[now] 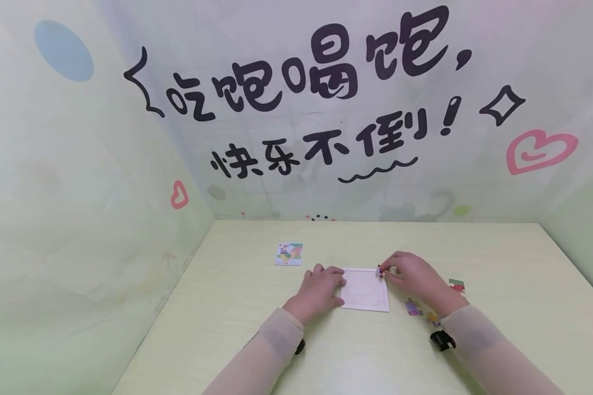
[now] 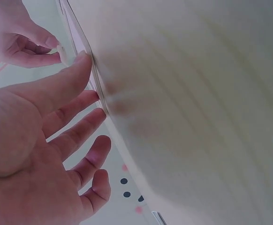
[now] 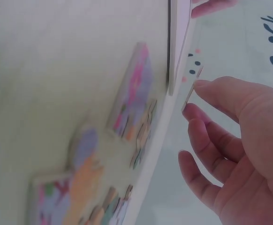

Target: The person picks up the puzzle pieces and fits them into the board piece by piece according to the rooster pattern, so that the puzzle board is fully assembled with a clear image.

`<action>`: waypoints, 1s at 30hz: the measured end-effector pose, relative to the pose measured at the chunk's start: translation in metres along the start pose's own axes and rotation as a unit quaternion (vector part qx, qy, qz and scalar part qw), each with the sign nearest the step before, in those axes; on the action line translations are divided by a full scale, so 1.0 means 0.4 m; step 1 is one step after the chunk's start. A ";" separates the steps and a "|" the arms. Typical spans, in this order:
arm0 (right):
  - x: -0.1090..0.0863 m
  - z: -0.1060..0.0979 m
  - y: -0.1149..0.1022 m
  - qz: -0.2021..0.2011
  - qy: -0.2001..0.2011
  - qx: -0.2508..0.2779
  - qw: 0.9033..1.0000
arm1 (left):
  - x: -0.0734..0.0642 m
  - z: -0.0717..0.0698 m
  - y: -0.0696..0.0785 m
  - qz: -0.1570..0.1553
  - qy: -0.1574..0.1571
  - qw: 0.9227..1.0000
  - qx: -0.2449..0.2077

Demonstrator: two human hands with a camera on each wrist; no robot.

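A square white puzzle tray (image 1: pixel 365 291) with a raised rim lies flat on the table between the hands. At its left rim, my left hand (image 1: pixel 321 291) touches the edge with thumb and fingertips, the fingers spread and only slightly bent. My right hand (image 1: pixel 417 277) pinches a small puzzle piece (image 1: pixel 380 271) between thumb and index finger, over the tray's far right corner. Seen from the right wrist, that piece (image 3: pixel 192 91) is turned edge-on, and its printed face is largely hidden there. The other right fingers are loosely bent.
Several loose puzzle pieces (image 1: pixel 413 308) lie right of the tray, partly behind the right forearm. One piece (image 1: pixel 457 285) with green and red print is farther right. A square picture card (image 1: pixel 289 254) lies at the back left. A printed wall (image 1: pixel 286 192) borders the table's back.
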State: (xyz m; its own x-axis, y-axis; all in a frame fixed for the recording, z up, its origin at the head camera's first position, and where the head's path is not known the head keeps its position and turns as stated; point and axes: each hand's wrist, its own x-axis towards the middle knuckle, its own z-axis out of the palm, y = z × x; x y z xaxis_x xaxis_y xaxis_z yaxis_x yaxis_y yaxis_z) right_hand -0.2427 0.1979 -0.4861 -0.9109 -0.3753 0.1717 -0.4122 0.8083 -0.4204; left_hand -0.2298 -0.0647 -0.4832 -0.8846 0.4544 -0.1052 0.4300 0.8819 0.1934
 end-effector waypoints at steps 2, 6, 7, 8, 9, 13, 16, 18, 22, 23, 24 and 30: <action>0.002 0.004 -0.007 -0.003 -0.001 -0.001 1.000 | 0.000 0.000 0.000 -0.001 -0.001 1.000 0.000; 0.005 0.006 -0.023 -0.009 -0.003 -0.004 1.000 | -0.001 -0.001 0.002 -0.002 -0.001 1.000 0.001; 0.005 0.006 -0.026 -0.011 -0.003 -0.005 1.000 | -0.001 -0.001 0.003 -0.002 -0.001 1.000 0.002; 0.006 0.006 -0.028 -0.012 -0.004 -0.005 1.000 | -0.001 -0.001 0.003 -0.002 0.000 1.000 0.002; 0.006 0.005 -0.031 -0.015 -0.004 -0.005 1.000 | -0.001 -0.002 0.003 -0.002 0.000 1.000 0.001; 0.010 0.009 -0.039 -0.025 -0.004 -0.008 1.000 | -0.001 -0.003 0.002 -0.003 0.003 1.000 0.000; 0.012 0.015 -0.042 -0.033 -0.004 -0.007 0.999 | -0.001 -0.003 0.003 -0.003 0.004 1.000 -0.001; 0.014 0.019 -0.045 -0.038 -0.003 -0.004 0.999 | 0.000 -0.003 0.003 -0.002 0.005 1.000 -0.003; 0.019 0.029 -0.053 -0.050 -0.004 -0.005 0.999 | 0.000 -0.001 0.002 -0.002 0.003 1.000 -0.004; 0.020 0.032 -0.055 -0.053 -0.004 -0.007 0.999 | 0.000 -0.001 0.002 -0.003 0.003 1.000 -0.005; 0.022 0.034 -0.057 -0.056 -0.004 -0.010 0.998 | 0.000 -0.002 0.002 -0.003 0.002 1.000 -0.006; 0.025 0.042 -0.067 -0.071 0.003 -0.016 0.997 | 0.001 -0.005 0.004 0.000 0.003 1.000 -0.012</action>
State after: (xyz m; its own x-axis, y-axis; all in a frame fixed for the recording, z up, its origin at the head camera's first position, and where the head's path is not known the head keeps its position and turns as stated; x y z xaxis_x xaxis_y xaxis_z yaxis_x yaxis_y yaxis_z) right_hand -0.2404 0.1649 -0.4880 -0.8429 -0.4853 0.2324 -0.5380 0.7612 -0.3621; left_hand -0.2298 -0.0634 -0.4812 -0.8857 0.4536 -0.0992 0.4255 0.8785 0.2172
